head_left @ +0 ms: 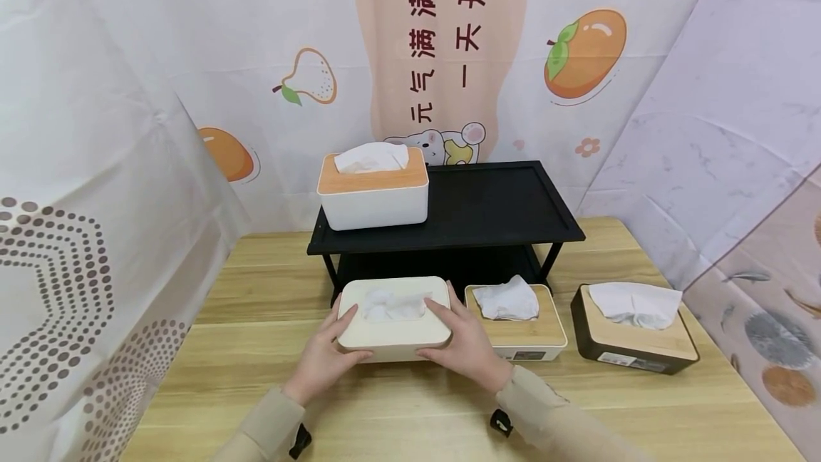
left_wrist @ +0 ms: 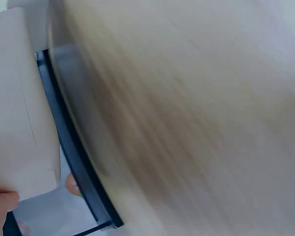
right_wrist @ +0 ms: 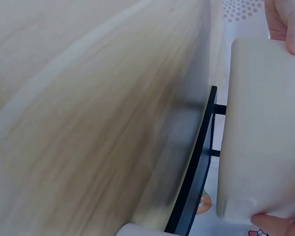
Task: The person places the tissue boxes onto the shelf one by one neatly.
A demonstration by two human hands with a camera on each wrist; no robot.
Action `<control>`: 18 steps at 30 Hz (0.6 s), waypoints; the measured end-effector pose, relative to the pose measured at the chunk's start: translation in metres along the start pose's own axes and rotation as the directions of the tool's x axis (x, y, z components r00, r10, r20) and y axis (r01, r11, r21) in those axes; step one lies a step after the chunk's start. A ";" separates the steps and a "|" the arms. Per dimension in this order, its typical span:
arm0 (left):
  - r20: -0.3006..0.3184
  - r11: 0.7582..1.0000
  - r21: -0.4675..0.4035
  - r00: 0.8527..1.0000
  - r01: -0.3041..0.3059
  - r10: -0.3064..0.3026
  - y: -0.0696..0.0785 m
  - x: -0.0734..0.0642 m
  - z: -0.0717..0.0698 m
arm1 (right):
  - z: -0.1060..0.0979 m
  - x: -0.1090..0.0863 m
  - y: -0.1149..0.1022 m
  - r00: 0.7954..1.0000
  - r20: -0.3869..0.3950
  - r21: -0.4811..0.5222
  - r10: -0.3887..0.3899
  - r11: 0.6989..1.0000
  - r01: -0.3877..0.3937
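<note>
A cream tissue box [head_left: 394, 355] with a pale lid and white tissue in its opening is held between both hands in front of the black rack. My left hand [head_left: 323, 358] grips its left end, and my right hand [head_left: 467, 344] grips the right end, thumbs toward the near side. The box's plain cream side fills the left edge of the left wrist view. In the right wrist view the same cream box [right_wrist: 260, 128] shows at the right, with a fingertip at its lower corner. The fingers on its far side are mostly hidden.
A black two-tier rack [head_left: 487, 205] stands at the back of the wooden table [head_left: 256, 334]. On its top left sits a white tissue box [head_left: 375, 209] with a wooden lid. To the right are a smaller white tissue box [head_left: 522, 330] and a black tissue box [head_left: 635, 348].
</note>
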State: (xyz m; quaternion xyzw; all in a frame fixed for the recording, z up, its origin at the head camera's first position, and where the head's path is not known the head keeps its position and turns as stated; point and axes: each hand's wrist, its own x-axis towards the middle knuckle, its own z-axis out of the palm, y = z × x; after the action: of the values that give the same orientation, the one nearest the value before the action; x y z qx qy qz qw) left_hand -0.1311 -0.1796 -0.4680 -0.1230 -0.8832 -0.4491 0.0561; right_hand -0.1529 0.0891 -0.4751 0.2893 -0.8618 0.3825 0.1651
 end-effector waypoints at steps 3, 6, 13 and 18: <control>-0.032 0.999 -0.032 0.999 -0.016 0.015 0.004 0.001 -0.003 | -0.004 0.001 -0.002 1.000 -0.009 0.013 0.004 1.000 -0.004; -0.054 0.998 -0.044 0.998 -0.040 0.038 0.010 0.003 -0.005 | -0.009 0.002 -0.003 0.999 -0.032 -0.003 -0.008 1.000 0.008; -0.101 0.996 -0.049 0.993 -0.074 0.069 0.022 0.003 -0.005 | -0.025 0.006 -0.004 0.998 -0.044 0.041 -0.040 0.998 0.042; -0.150 0.989 -0.085 0.983 -0.120 0.106 0.030 0.005 -0.002 | -0.038 0.008 -0.002 0.991 -0.076 -0.032 -0.107 0.994 0.105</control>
State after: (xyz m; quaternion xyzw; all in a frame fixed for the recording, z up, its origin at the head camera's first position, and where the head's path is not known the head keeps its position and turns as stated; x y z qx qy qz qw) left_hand -0.1276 -0.1633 -0.4428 -0.1426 -0.8463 -0.4940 0.1396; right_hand -0.1556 0.1135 -0.4448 0.3173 -0.8435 0.3721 0.2224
